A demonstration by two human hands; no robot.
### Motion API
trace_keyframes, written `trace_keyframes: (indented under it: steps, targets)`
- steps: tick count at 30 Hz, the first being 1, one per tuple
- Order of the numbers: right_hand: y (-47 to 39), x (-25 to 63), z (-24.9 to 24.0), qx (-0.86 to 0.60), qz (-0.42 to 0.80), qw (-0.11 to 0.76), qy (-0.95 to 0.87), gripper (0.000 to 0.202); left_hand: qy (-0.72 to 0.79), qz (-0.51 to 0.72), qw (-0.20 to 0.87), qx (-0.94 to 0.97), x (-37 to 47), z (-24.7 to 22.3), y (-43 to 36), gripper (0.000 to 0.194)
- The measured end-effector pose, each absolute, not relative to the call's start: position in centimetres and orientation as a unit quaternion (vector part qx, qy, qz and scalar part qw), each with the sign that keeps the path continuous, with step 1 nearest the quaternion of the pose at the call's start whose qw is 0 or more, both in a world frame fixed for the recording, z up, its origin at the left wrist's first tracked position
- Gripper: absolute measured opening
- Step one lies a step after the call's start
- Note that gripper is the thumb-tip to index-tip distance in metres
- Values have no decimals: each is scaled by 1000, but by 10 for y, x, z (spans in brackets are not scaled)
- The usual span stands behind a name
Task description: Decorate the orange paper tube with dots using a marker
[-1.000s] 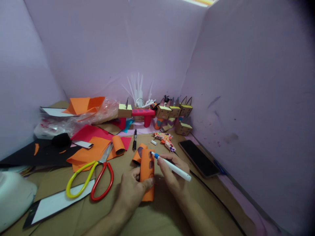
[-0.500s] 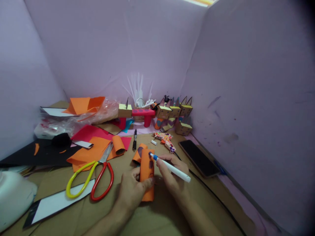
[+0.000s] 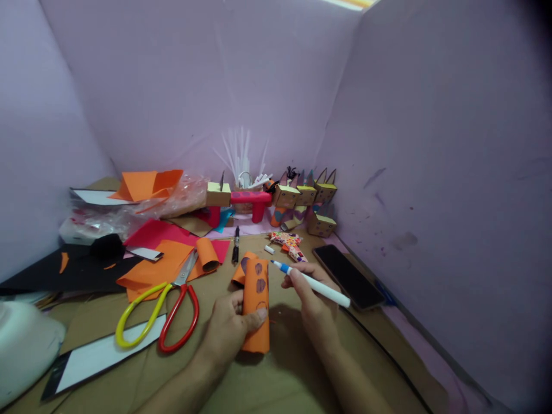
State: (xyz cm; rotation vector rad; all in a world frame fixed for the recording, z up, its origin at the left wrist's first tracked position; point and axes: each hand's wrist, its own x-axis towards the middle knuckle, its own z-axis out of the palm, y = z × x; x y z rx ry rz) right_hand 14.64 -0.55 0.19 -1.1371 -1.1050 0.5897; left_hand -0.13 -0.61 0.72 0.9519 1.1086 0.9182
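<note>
My left hand (image 3: pixel 230 328) grips the lower part of an upright-lying orange paper tube (image 3: pixel 257 305), thumb across its front. Two filled dark spots and an outlined one show on the tube. My right hand (image 3: pixel 314 296) holds a white marker (image 3: pixel 321 287) with a blue collar, its tip just right of the tube's top and apart from it. Behind the tube lies a shorter orange roll (image 3: pixel 245 265) with a dark spot. The marker's white cap (image 3: pixel 269 249) rests beyond it, near a black pen (image 3: pixel 236 244).
Scissors (image 3: pixel 181 282) with yellow and red handles lie at left on orange paper (image 3: pixel 157 261). A phone (image 3: pixel 347 276) and a black cable (image 3: pixel 383 353) are at right. Cardboard animal heads (image 3: pixel 287 196) and a pink tube figure (image 3: pixel 252 197) stand at the back.
My right hand has moved the marker right and slightly up, lifting its tip off the tube. The tube has turned and shifted slightly left in my left hand, and the top spot looks filled.
</note>
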Motion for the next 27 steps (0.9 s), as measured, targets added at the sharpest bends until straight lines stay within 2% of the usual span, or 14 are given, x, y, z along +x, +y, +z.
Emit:
trace_keyframes:
  steps: [6, 27]
  targets:
    - [-5, 148, 4, -511, 264, 631, -521, 16, 469, 390, 673, 419, -4, 4, -1, 30]
    - [-6, 147, 1, -527, 189, 579, -593, 16, 486, 409, 650, 417, 0, 5, -1, 22]
